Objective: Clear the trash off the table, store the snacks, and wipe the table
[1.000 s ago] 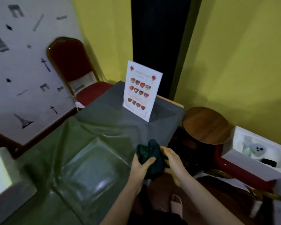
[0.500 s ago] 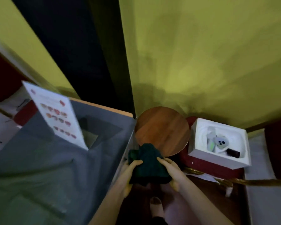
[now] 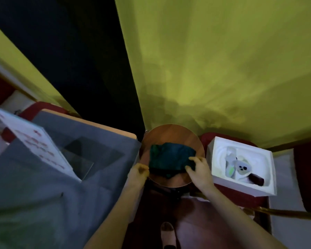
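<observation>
A dark green cloth [image 3: 171,158] is laid bunched on a round wooden stool [image 3: 172,133], just beside the corner of the grey-covered worktop [image 3: 43,186]. Its right edge is pinched by the right hand [image 3: 198,170], thumb and fingers curled onto the fabric, forearm stretched forward. The left hand [image 3: 138,172] is held loosely curled at the cloth's left edge; whether it grips cannot be told. A white box [image 3: 223,180] sits right of the stool.
</observation>
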Motion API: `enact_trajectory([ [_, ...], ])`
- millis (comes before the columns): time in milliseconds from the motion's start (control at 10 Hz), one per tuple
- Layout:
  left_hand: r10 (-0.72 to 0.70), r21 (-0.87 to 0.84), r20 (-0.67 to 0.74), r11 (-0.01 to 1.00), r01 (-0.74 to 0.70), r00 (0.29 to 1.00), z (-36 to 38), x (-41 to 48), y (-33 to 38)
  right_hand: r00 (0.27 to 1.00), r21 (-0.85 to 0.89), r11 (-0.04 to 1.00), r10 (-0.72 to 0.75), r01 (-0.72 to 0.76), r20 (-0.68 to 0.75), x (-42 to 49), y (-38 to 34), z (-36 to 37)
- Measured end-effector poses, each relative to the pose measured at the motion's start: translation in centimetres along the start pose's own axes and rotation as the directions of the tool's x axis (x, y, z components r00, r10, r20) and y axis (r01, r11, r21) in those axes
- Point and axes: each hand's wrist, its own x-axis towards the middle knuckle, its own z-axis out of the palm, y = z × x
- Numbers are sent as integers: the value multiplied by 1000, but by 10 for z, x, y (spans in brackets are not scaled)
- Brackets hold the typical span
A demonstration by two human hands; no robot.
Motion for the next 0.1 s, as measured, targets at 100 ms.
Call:
enact_trajectory([
  [100, 53, 58, 34, 997, -54, 998, -20, -18, -22, 980, -104, 983, -165, 154, -108, -10, -6, 18],
])
